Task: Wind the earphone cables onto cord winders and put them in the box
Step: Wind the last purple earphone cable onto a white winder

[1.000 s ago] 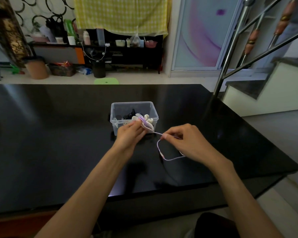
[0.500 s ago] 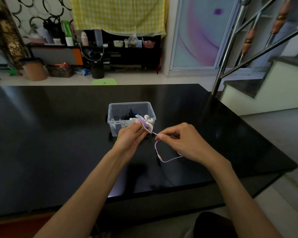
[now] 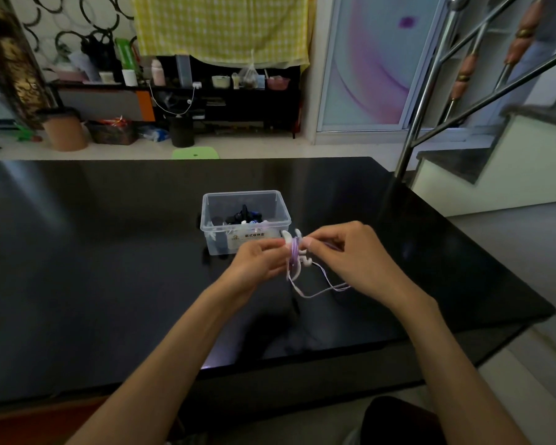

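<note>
Purple cable (image 3: 321, 292), glossy black table (image 3: 109, 252)

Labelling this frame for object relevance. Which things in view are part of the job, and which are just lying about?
Part of the job:
- left hand holding the white cord winder
- right hand pinching the purple earphone cable
- clear plastic box, already holding wound sets

Lying about:
- black table
- green stool
- brown bin
- shelf clutter

A glossy black rectangular table (image 3: 109, 252) fills the middle of the frame. On it, just above centre, stands a clear plastic lidless box (image 3: 280, 216) with dark and white items inside.
</note>
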